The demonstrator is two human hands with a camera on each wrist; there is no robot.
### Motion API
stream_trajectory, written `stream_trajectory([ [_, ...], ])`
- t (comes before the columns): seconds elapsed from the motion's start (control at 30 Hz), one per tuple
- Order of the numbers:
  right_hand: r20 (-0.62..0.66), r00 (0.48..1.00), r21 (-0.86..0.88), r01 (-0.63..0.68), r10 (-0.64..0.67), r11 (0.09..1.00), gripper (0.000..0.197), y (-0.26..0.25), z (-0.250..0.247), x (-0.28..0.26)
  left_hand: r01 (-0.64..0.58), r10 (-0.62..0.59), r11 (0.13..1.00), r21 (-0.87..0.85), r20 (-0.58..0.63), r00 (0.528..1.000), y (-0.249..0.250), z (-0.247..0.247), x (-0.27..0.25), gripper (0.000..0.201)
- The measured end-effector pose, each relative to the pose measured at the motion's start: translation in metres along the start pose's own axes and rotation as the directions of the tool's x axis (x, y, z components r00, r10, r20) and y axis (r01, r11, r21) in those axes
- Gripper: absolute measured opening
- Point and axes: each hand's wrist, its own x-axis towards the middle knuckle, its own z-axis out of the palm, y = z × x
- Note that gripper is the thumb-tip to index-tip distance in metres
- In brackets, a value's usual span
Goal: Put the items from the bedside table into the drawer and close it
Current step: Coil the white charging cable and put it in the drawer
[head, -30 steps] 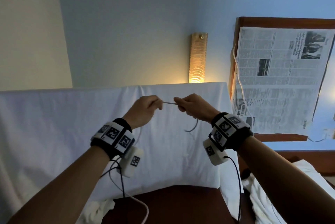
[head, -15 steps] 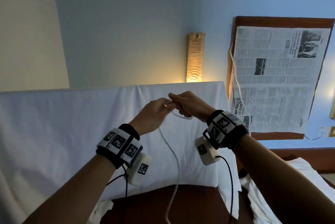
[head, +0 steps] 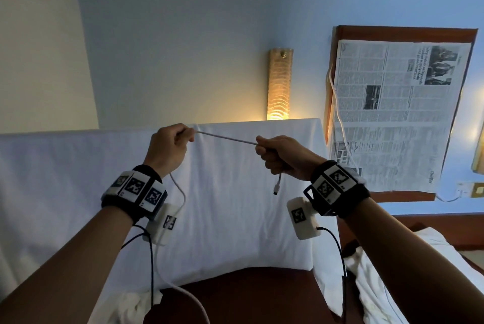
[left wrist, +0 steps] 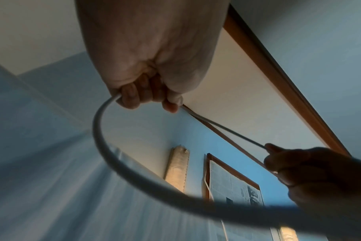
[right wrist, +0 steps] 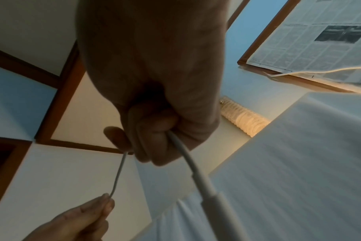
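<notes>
A thin white charging cable (head: 226, 138) is stretched taut between my two hands, held up in front of a white sheet. My left hand (head: 171, 144) pinches it between thumb and fingers (left wrist: 171, 104); the rest of the cable hangs down from that hand in a long loop (left wrist: 118, 164). My right hand (head: 275, 153) grips the cable in a fist (right wrist: 155, 133), and the short plug end (head: 277, 187) dangles below it. The bedside table and its drawer are not in view.
A white sheet (head: 78, 179) covers the upright surface behind my hands. A lit wall lamp (head: 279, 82) glows above it. A wood-framed panel covered with newspaper (head: 398, 114) hangs to the right, with another white cord (head: 340, 119) along its edge. Dark wood (head: 248, 295) lies below.
Half a second ago my hands were together at the cable. They have moved apart, pulling a straight length of cable taut between them, and the plug end now hangs from my right fist.
</notes>
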Motion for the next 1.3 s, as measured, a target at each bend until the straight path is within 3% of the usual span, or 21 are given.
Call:
stream_trajectory([
  [0.17,0.100,0.995,0.205,-0.004,-0.017,0.979,0.036,-0.005,-0.005,-0.003,-0.062,0.063,0.997,-0.035,0.027,0.998,-0.008,-0.005,-0.003,0.029],
  [0.43,0.174,0.983,0.328,-0.006,-0.055,0.945,0.035,-0.011,0.001,-0.006,-0.067,0.065,0.994,-0.081,-0.025,0.998,-0.007,-0.010,-0.003,0.028],
  [0.57,0.105,0.977,0.557,0.096,-0.184,0.825,0.031,-0.023,-0.009,-0.007,-0.003,0.022,0.990,-0.143,0.131,0.991,-0.021,-0.002,-0.021,0.024],
  [0.63,0.043,0.977,0.594,0.144,-0.210,0.792,0.030,-0.026,-0.015,-0.007,0.110,-0.071,0.978,-0.178,0.212,0.975,-0.031,0.011,-0.042,0.023],
  [0.7,-0.016,0.978,0.570,0.179,-0.207,0.802,0.029,-0.025,-0.018,-0.007,0.344,-0.239,0.896,-0.281,0.348,0.907,-0.029,0.026,-0.066,0.026],
  [0.77,-0.078,0.981,0.496,0.194,-0.179,0.846,0.027,-0.025,-0.015,-0.006,0.535,-0.288,0.791,-0.297,0.591,0.754,-0.008,0.036,-0.084,0.033],
  [0.83,-0.130,0.980,0.372,0.191,-0.152,0.908,0.026,-0.025,-0.009,-0.005,0.545,-0.194,0.817,-0.186,0.802,0.565,0.025,0.036,-0.091,0.035],
  [0.87,-0.139,0.978,0.300,0.189,-0.153,0.935,0.026,-0.026,-0.005,-0.006,0.505,-0.139,0.849,-0.153,0.858,0.494,0.041,0.033,-0.090,0.035],
  [0.93,-0.121,0.977,0.179,0.196,-0.176,0.964,0.027,-0.027,0.002,-0.008,0.426,-0.041,0.887,-0.176,0.891,0.453,0.069,0.024,-0.080,0.037],
  [1.03,-0.076,0.975,0.068,0.212,-0.207,0.975,0.029,-0.030,0.010,-0.013,0.325,0.093,0.904,-0.277,0.870,0.484,0.095,0.010,-0.061,0.040],
  [1.2,-0.040,0.964,-0.115,0.256,-0.262,0.960,0.038,-0.029,0.013,-0.018,0.195,0.097,0.915,-0.352,0.664,0.742,0.109,-0.001,-0.038,0.045],
  [1.3,-0.014,0.972,-0.135,0.229,-0.233,0.964,0.040,-0.026,0.013,-0.019,-0.078,0.183,0.966,-0.248,0.436,0.881,0.101,0.003,-0.032,0.036],
])
